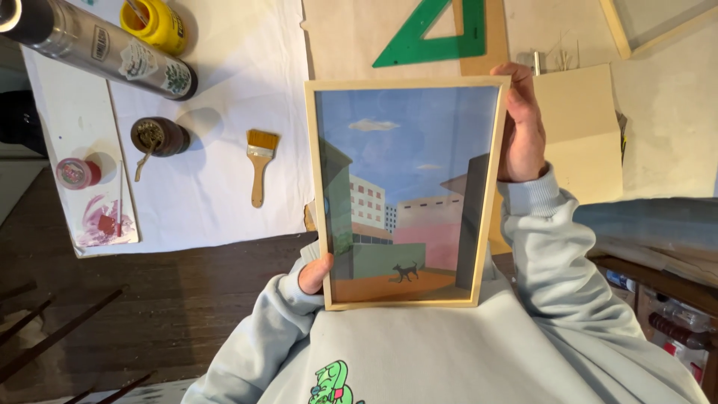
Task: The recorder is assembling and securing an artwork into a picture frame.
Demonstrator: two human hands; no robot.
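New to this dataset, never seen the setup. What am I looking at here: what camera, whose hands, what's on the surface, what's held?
There is no machine: a person in a light grey sweatshirt works with bare hands. The single picture comes from a camera worn on the person's head, looking down, so the chest fills the bottom edge.

Both hands hold a framed picture in a pale wooden frame; it shows buildings, blue sky and a small dark dog. The left hand grips the frame's lower corner, the right hand its upper opposite edge.

Beyond it lies a white sheet with a flat paintbrush, a yellow jar, a silver flask lying on its side, a small brown pot and a pink-lidded pot. A green set square rests on brown board.
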